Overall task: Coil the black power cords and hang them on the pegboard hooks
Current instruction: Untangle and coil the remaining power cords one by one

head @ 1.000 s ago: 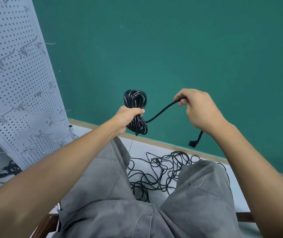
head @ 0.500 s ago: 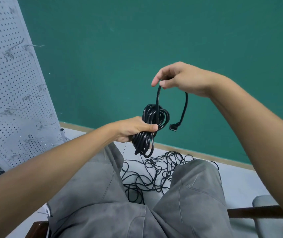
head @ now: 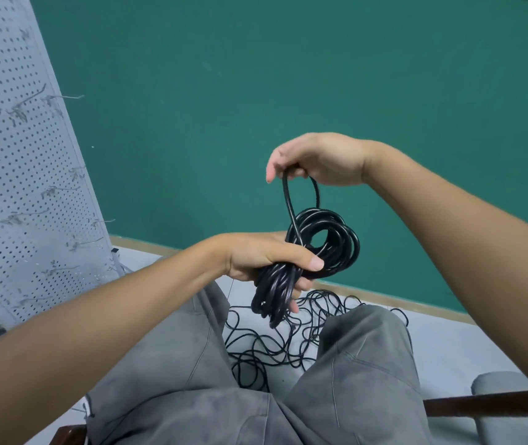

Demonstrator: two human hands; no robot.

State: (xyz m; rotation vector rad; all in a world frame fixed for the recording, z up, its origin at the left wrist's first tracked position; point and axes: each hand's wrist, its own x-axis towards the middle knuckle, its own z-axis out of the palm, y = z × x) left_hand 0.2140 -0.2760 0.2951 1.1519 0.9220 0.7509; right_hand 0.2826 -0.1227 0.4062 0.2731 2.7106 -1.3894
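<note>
Coiled cord point(head: 327, 248) is gripped in left hand point(head: 266, 258); free end, held out sideways a second ago, is now pinched above the coil by right hand point(head: 317, 159) — wrap nearly closed — pegboard point(head: 15, 187) hooks unused

A green wall point(head: 320, 91) rises behind grey trousers point(head: 192, 380).

The left hand point(head: 266, 256) grips a black cord coil point(head: 307, 258) at its waist. Just above the coil, the right hand point(head: 317, 160) pinches its loose loop, wrist bent down.
</note>
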